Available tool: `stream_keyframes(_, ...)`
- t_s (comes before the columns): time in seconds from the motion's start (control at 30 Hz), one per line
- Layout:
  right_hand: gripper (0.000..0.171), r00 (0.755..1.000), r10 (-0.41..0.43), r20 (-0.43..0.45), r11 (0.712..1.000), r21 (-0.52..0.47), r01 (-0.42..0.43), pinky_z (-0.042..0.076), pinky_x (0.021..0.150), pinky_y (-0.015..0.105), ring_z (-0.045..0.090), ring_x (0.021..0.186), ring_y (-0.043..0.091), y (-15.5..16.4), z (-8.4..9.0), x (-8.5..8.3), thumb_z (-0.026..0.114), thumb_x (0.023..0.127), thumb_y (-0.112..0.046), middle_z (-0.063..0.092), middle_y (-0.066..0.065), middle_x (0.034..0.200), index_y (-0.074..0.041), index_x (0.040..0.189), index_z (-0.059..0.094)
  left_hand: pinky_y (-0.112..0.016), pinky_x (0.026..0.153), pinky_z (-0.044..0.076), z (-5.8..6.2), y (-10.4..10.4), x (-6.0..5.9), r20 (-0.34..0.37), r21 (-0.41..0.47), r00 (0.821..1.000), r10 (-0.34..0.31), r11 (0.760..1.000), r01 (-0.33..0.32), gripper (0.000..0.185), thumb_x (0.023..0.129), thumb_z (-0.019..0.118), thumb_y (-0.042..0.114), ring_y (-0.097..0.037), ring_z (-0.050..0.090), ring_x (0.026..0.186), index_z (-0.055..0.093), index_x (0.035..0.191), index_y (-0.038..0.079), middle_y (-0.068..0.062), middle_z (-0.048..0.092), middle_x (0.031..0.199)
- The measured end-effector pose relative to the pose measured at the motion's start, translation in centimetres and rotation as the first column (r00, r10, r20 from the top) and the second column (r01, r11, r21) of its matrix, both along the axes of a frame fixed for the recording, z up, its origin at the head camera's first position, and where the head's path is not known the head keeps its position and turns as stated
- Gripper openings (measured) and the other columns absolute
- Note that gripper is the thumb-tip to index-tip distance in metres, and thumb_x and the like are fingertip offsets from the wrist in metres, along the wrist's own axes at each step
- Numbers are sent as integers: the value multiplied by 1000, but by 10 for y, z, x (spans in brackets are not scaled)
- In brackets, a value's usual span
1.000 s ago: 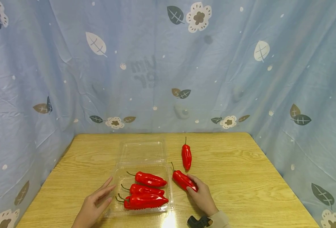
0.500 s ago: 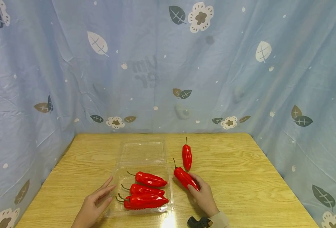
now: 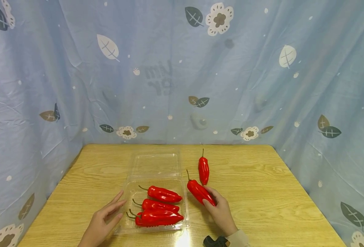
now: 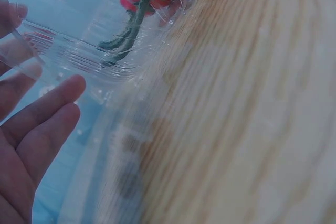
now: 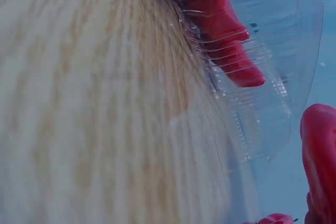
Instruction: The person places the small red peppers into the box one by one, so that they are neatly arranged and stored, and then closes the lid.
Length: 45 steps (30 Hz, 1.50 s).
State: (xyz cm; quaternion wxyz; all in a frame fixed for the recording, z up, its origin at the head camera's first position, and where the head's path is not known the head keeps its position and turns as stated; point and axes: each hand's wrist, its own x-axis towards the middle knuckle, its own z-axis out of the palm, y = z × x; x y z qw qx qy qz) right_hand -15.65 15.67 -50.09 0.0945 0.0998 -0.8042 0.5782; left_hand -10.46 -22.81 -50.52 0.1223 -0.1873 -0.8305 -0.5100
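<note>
My right hand [image 3: 219,212] grips the lower end of a long red chili pepper [image 3: 197,190], whose thin green stem points up and away. In the right wrist view this pepper [image 5: 321,158] shows at the right edge. Several red peppers [image 3: 163,194] lie crosswise in a clear plastic clamshell box [image 3: 186,216], stems to the left. Its lid [image 3: 154,164] is folded back on the table. My left hand [image 3: 101,219] is at the box's left side with fingers loosely extended. In the left wrist view, its fingers [image 4: 58,98] lie right at the clear rim [image 4: 26,45].
One more red pepper [image 3: 203,170] lies on the wooden table [image 3: 256,178], just beyond the held one and right of the box. A blue patterned curtain [image 3: 182,75] closes off the back and both sides.
The held pepper has moved slightly away from me and up, together with my right hand. My left hand and the peppers in the box stay put; the head view has shifted slightly.
</note>
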Motion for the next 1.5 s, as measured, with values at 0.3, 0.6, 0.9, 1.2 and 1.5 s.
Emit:
stream_keyframes(0.3,41,999,22,37,1000,-19,-22,48,80,21,56,100,22,-12,31,10,63,81,-2,59,15,117,0,121,54,-12,82,46,3,1,0,-3,-9,1000,13,1000,-13,33,87,57,4,3,43,117,55,120,1,-20,37,139)
stream_keyframes(0.6,39,996,86,7,996,5,-86,49,78,21,57,97,23,-26,49,9,62,82,-1,59,15,115,0,120,54,-16,82,48,0,2,0,-8,4,1000,1,1000,0,33,87,56,4,3,42,119,55,120,1,-21,36,138)
stream_keyframes(0.9,40,978,207,-2,978,37,-207,49,78,18,57,99,24,-36,60,2,60,85,-6,57,12,119,-1,124,51,-16,82,49,2,5,2,76,-19,994,78,997,-76,32,87,59,13,4,43,116,57,119,9,-9,40,139)
stream_keyframes(1.2,40,940,329,-88,940,121,-318,51,80,24,58,97,23,-51,70,-3,60,84,-3,57,15,119,1,122,51,-16,81,49,1,3,1,31,-5,998,46,999,-46,33,87,58,8,2,43,117,56,119,5,-16,39,139)
stream_keyframes(1.5,40,895,427,-128,901,148,-409,50,85,27,56,104,27,-68,65,-9,58,84,1,56,13,122,0,124,50,-18,80,50,2,2,1,38,4,999,38,999,-38,32,87,57,8,2,46,114,56,119,4,-20,39,137)
